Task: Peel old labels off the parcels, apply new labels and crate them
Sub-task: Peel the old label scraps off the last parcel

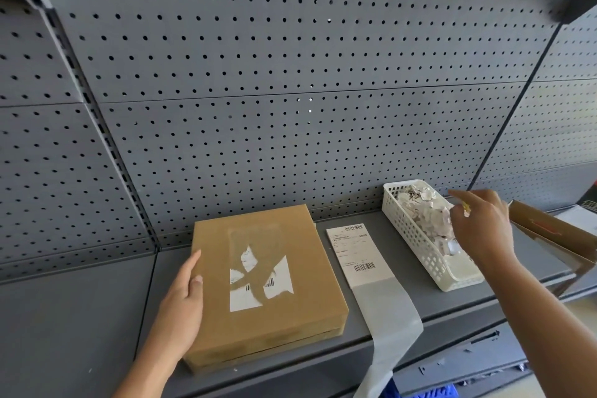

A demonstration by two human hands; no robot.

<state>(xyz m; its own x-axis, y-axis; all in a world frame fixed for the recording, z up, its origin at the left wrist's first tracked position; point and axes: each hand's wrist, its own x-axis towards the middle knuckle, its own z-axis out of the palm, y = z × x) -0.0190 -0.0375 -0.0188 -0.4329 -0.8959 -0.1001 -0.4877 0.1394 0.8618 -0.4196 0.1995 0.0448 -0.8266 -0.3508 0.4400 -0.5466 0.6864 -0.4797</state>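
A flat brown parcel (265, 284) lies on the grey shelf (80, 317). Torn white remnants of an old label (255, 288) still stick to its top. My left hand (181, 307) holds the parcel's left edge, thumb over the top and fingers along the side. A new white label (355, 252) lies to the right of the parcel, on a translucent backing strip (391, 326) that hangs over the shelf's front edge. My right hand (481, 229) hovers over a white basket (416, 242) full of label scraps. It pinches something small and yellow (465, 206).
A grey pegboard wall (290, 74) rises right behind the shelf. An open cardboard box (555, 236) stands at the far right, behind the basket. Something blue (433, 392) shows below the shelf's front edge.
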